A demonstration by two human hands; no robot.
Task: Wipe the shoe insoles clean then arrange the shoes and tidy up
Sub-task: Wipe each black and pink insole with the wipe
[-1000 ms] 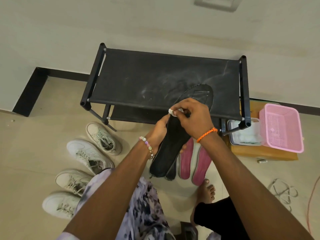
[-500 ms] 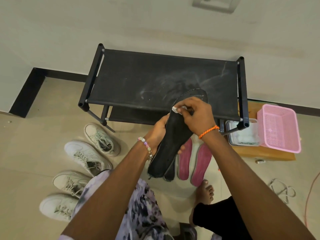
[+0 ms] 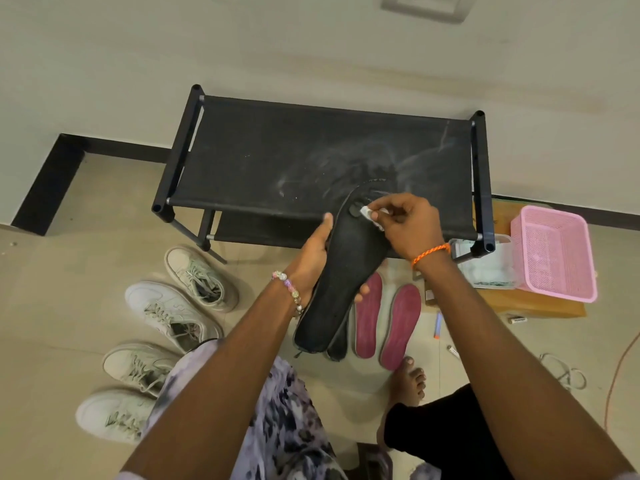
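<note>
The wiping step is under way: the black insole (image 3: 337, 271) at centre is gripped along its edges by the left hand (image 3: 313, 256), while at 1 o'clock the right hand (image 3: 407, 225) pinches a white wipe (image 3: 367, 213) against its toe. The next stroke probably needs firm pressure heelward.

A home, likely an entryway: a black shoe rack (image 3: 322, 161) stands against a plain wall, white sneakers (image 3: 169, 313) lie on the tiled floor left of it, a pink basket (image 3: 554, 254) to its right.

Bare floor (image 3: 86, 271) lies left (sneakers (image 3: 173, 317) beside); pink basket (image 3: 554, 254) blocks right.
</note>
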